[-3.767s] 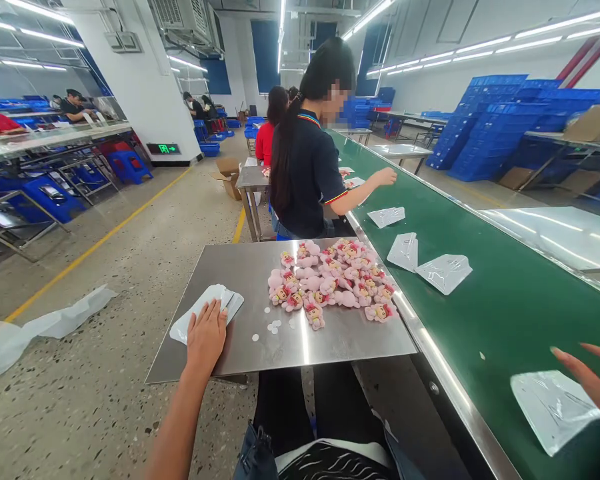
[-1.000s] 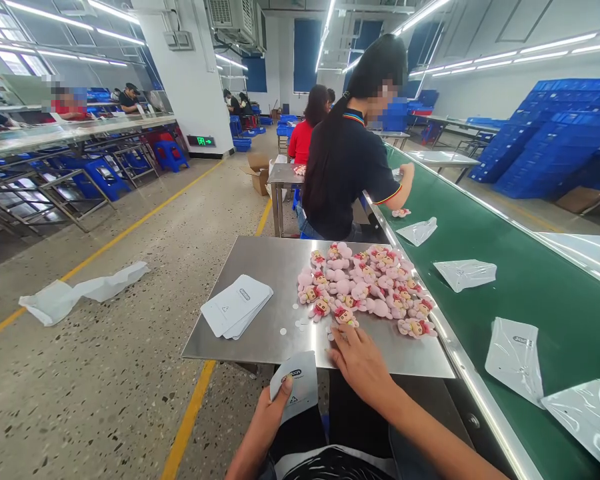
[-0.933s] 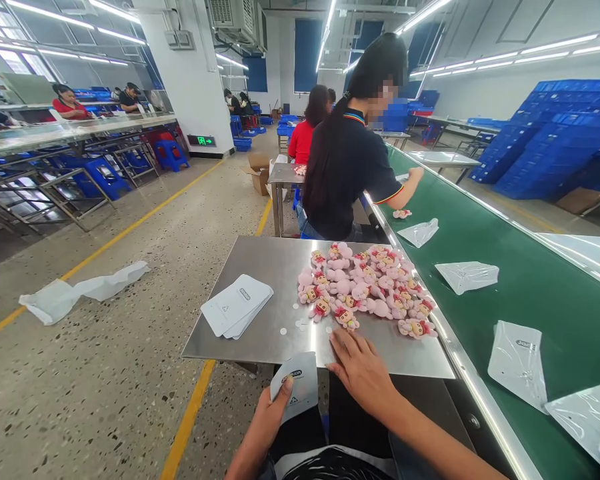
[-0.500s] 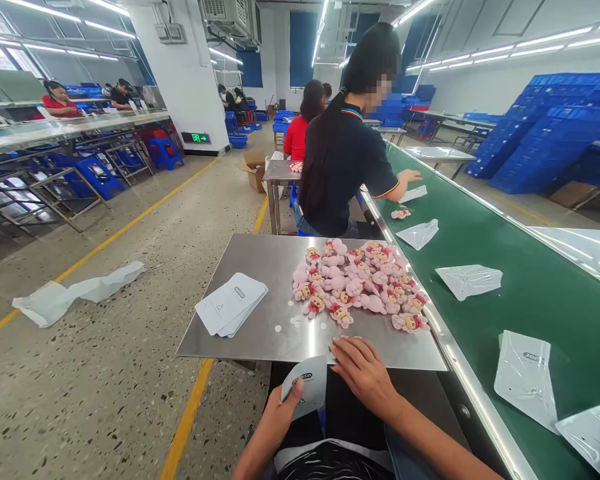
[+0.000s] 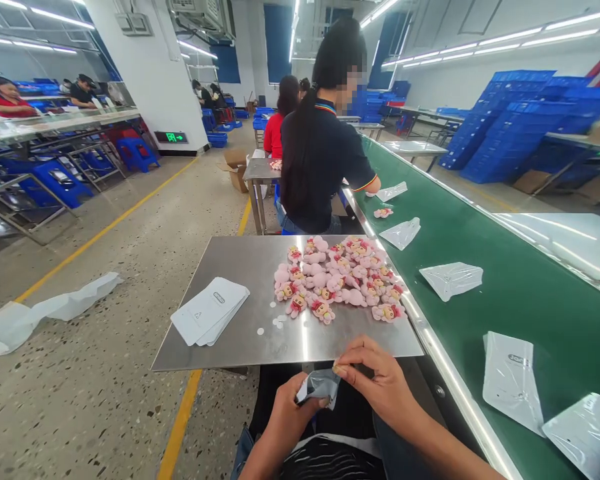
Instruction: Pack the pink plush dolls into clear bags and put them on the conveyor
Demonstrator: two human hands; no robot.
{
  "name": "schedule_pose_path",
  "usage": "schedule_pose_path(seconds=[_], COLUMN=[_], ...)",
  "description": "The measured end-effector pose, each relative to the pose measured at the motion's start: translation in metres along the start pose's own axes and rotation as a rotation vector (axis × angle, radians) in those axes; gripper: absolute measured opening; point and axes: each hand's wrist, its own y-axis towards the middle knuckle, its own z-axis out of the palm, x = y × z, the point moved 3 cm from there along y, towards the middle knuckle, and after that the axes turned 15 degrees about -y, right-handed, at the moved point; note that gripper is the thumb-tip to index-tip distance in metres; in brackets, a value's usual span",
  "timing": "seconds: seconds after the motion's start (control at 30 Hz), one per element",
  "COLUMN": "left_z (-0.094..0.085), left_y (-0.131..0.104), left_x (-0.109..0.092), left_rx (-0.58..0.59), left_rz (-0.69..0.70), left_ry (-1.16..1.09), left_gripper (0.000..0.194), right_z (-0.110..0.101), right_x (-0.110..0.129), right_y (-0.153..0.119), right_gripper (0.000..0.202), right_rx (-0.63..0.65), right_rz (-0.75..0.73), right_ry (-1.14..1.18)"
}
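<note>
Over my lap, just below the near edge of the metal table, my left hand grips a small white pouch, squeezed so that its grey inside shows. At the pouch's upper right edge, my right hand has thumb and forefinger pinched together. What sits between those fingertips, if anything, is too small to tell. Several pink plush dolls with red bows lie heaped on the table. Flat white pouches are stacked at its left. A few small white discs lie between the stack and the dolls.
To the right runs a green conveyor belt with a metal rail, carrying filled-looking clear-fronted pouches and a single doll. A co-worker in a dark shirt sits ahead. White sheeting lies on the floor at left.
My right hand has come off the table edge to the pouch, its fingers now pinched. The pouch in my left hand has tilted and bulged open. The view has swung slightly right.
</note>
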Motion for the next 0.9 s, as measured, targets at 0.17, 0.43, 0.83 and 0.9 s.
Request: schedule_pose_path(seconds=[0.17, 0.43, 0.83, 0.9], left_z=[0.024, 0.047, 0.057, 0.059], left_y=[0.010, 0.015, 0.025, 0.030], left_x=[-0.013, -0.015, -0.006, -0.003], left_rx=[0.107, 0.220, 0.260, 0.256], left_rz=[0.074, 0.082, -0.071, -0.085], left_ry=[0.069, 0.034, -0.163, -0.181], left_gripper=[0.018, 0.010, 0.025, 0.025], right_z=[-0.019, -0.049, -0.071, -0.064], right_x=[0.011, 0.016, -0.159, -0.147], right_y=[-0.004, -0.015, 0.010, 0.004], right_gripper=[0.009, 0.019, 0.033, 0.034], right_rx=[0.045, 0.078, -0.101, -0.167], right_rz=[-0.032, -0.177, 0.495, 0.452], right_ry=[-0.162, -0.503, -0.626, -0.475])
